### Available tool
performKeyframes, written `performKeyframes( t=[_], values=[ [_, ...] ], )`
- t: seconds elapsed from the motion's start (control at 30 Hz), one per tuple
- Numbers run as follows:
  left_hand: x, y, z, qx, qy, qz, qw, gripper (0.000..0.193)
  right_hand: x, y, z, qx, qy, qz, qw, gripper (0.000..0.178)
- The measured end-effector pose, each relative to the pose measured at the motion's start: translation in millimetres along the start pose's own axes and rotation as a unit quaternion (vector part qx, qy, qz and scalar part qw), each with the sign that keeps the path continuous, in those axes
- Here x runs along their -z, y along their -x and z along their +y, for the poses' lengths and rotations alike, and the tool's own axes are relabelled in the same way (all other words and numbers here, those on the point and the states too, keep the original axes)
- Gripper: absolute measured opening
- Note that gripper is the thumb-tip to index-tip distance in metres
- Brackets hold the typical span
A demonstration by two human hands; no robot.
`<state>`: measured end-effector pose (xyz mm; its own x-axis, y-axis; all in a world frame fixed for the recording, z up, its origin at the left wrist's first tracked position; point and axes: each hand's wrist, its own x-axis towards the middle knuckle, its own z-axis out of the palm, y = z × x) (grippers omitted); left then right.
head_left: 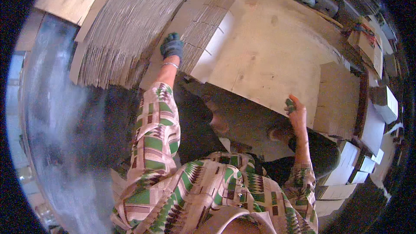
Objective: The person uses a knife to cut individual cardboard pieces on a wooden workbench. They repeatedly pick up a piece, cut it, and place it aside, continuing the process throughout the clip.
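My left hand (pixel 172 47), in a dark glove, reaches forward and rests on the edge of a stack of flattened cardboard sheets (pixel 203 34) lying on a large wooden work board (pixel 268 56). My right hand (pixel 295 112) is raised at the near edge of that board, fingers curled around a small green object (pixel 289 103). Both sleeves carry a green, brown and cream pattern.
A tall leaning pile of corrugated cardboard sheets (pixel 125 26) stands to the left. Folded boxes and white cartons (pixel 346 164) are stacked at the right. Dark floor (pixel 86 121) lies below on the left.
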<state>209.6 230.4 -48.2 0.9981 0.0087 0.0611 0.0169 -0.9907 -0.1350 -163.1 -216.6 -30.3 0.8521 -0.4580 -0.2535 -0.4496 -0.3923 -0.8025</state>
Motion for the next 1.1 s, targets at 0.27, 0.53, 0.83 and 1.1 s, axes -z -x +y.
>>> performKeyframes(
  t=[0.27, 0.53, 0.83, 1.1],
  values=[
    [-3.1, 1.0, 10.9, -0.020, -0.027, 0.137, 0.990, 0.027, 10.1, 15.5, 81.5, 0.042, 0.035, -0.010, 0.998, 0.037],
    [-14.9, 2.7, 3.0, -0.013, 0.010, 0.173, 0.985, 0.034, -4.1, 28.2, -7.2, 0.129, 0.149, 0.003, 0.980, 0.047],
    [61.6, 132.0, 59.7, -0.145, 0.078, 0.092, 0.982, 0.102, 149.9, -0.3, 67.8, -0.032, 0.557, 0.261, 0.788, 0.064],
    [13.0, 130.0, 56.1, -0.105, 0.137, 0.020, 0.985, 0.055, 168.6, 1.6, 37.8, -0.038, 0.433, 0.293, 0.851, 0.038]
  ],
)
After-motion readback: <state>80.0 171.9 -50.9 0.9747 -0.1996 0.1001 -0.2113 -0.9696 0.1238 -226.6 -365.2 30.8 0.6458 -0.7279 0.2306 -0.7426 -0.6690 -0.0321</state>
